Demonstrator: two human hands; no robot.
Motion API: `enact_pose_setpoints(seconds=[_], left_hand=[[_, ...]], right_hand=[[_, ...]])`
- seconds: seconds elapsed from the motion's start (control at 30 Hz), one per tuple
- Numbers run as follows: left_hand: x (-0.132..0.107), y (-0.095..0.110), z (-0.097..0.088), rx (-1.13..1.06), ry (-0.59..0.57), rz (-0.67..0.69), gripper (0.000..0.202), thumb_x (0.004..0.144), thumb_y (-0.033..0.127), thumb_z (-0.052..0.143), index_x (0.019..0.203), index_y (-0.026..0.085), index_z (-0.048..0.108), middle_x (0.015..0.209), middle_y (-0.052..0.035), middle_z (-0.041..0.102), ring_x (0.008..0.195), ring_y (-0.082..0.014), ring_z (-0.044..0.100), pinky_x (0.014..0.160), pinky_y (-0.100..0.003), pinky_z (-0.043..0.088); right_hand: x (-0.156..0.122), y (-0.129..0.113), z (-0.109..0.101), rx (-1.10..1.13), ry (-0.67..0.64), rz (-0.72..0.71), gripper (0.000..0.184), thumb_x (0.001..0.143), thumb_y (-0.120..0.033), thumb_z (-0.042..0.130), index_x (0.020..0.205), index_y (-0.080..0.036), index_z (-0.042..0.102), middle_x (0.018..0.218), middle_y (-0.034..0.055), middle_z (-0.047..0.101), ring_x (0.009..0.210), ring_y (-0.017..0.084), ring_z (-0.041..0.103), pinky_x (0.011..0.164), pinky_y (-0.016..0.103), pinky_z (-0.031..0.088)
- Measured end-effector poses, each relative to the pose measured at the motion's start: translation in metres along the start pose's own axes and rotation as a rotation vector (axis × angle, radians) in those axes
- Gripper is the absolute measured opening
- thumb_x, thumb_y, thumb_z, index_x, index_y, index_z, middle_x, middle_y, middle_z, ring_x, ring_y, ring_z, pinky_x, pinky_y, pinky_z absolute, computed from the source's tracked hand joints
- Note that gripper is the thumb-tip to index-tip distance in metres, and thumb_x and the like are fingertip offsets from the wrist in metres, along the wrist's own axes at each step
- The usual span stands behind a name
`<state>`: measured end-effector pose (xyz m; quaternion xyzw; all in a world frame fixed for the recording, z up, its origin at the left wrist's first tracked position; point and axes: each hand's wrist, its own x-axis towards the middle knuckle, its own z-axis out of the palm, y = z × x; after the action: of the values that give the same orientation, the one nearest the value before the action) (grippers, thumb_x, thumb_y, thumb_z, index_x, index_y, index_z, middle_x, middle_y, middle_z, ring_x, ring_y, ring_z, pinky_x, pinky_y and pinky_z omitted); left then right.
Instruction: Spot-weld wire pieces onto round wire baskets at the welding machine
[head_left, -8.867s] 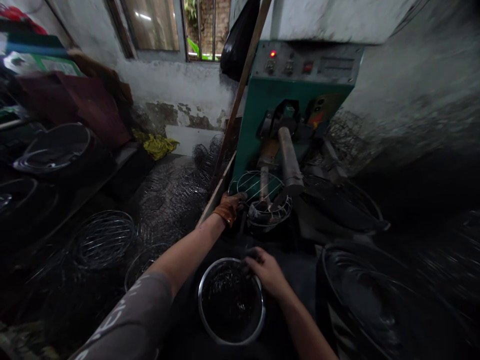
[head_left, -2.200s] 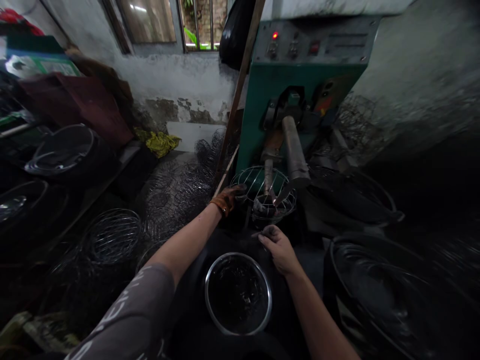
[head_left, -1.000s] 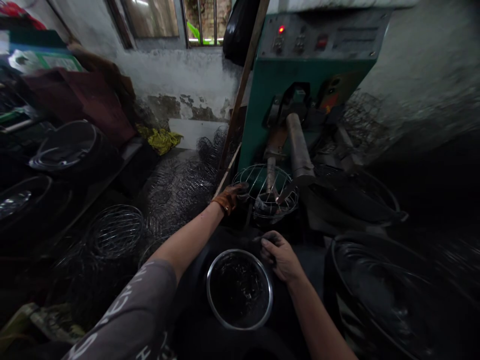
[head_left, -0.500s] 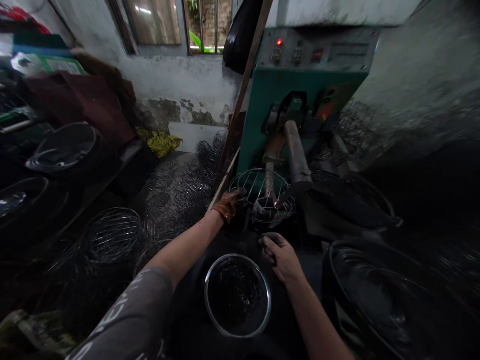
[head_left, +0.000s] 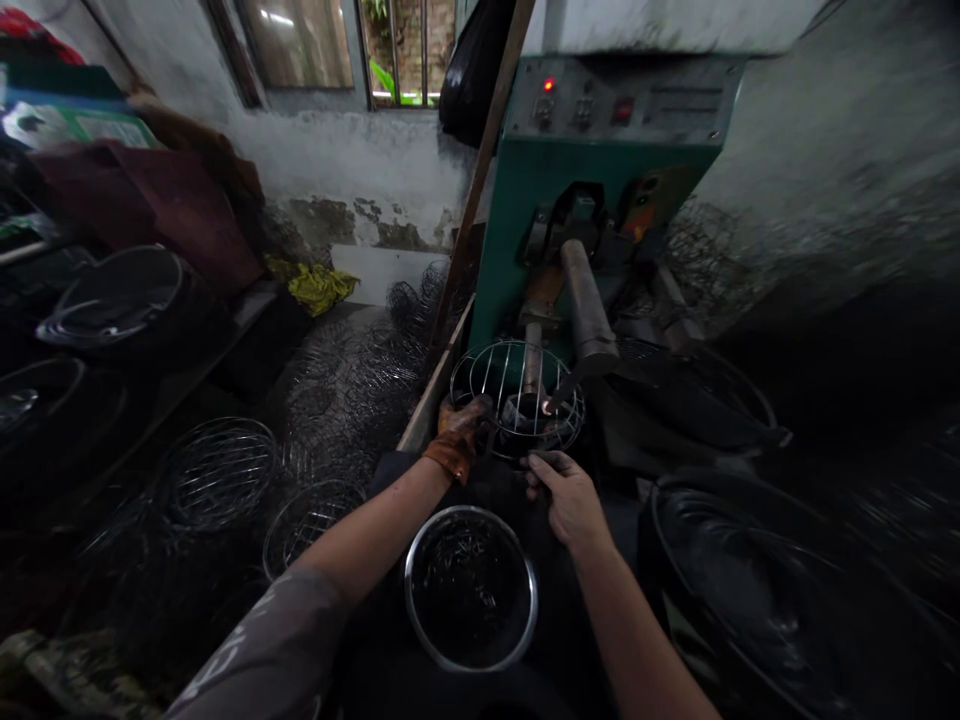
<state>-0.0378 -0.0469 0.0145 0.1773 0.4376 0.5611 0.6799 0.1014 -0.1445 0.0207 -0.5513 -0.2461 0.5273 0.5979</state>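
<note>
My left hand [head_left: 459,433], in a brown glove, grips the near left rim of a round wire basket [head_left: 495,378]. The basket sits tilted on the metal arms of a green welding machine [head_left: 592,160], and a small orange glow shows inside it by an electrode. My bare right hand [head_left: 564,492] is closed on the basket's near lower edge, fingers pinched around a wire. A steel bowl [head_left: 418,608] with several small wire pieces sits below my hands.
Finished wire baskets [head_left: 214,470] lie on the floor at the left, with a heap of wire frames [head_left: 360,370] behind them. Dark tubs [head_left: 112,300] stand at the far left and large black bins [head_left: 750,580] at the right. A wooden plank [head_left: 487,160] leans against the machine.
My left hand has pulled back toward me along the rim and the basket has tipped more upright. My right hand rose from beside the bowl to the basket's lower edge.
</note>
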Motion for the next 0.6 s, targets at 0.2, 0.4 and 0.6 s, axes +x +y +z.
enact_pose_setpoints(seconds=[0.2, 0.4, 0.6], left_hand=[[-0.021, 0.014, 0.014, -0.024, 0.034, -0.014, 0.058, 0.054, 0.022, 0.092, 0.098, 0.022, 0.054, 0.092, -0.0023, 0.068, 0.075, -0.0153, 0.066, 0.066, -0.026, 0.050], [-0.021, 0.009, 0.020, -0.019, 0.099, -0.017, 0.066, 0.056, 0.022, 0.092, 0.111, 0.021, 0.055, 0.091, -0.0032, 0.068, 0.066, -0.0136, 0.063, 0.062, -0.026, 0.048], [-0.016, 0.003, 0.018, -0.004, 0.072, 0.065, 0.079, 0.056, 0.034, 0.096, 0.123, 0.023, 0.055, 0.093, -0.0062, 0.072, 0.076, -0.0177, 0.068, 0.067, -0.027, 0.051]], right_hand=[[0.013, 0.011, 0.002, -0.094, 0.128, -0.150, 0.042, 0.054, -0.048, 0.093, 0.075, -0.019, 0.070, 0.069, 0.0014, 0.069, 0.059, 0.018, 0.064, 0.048, 0.031, 0.059], [0.020, 0.017, 0.004, -0.010, 0.216, -0.148, 0.043, 0.046, -0.042, 0.095, 0.072, -0.018, 0.070, 0.066, 0.0007, 0.069, 0.059, 0.020, 0.069, 0.053, 0.034, 0.064], [0.016, 0.013, 0.007, 0.014, 0.234, -0.185, 0.045, 0.048, -0.043, 0.097, 0.072, -0.019, 0.067, 0.069, 0.0001, 0.069, 0.060, 0.019, 0.070, 0.055, 0.034, 0.065]])
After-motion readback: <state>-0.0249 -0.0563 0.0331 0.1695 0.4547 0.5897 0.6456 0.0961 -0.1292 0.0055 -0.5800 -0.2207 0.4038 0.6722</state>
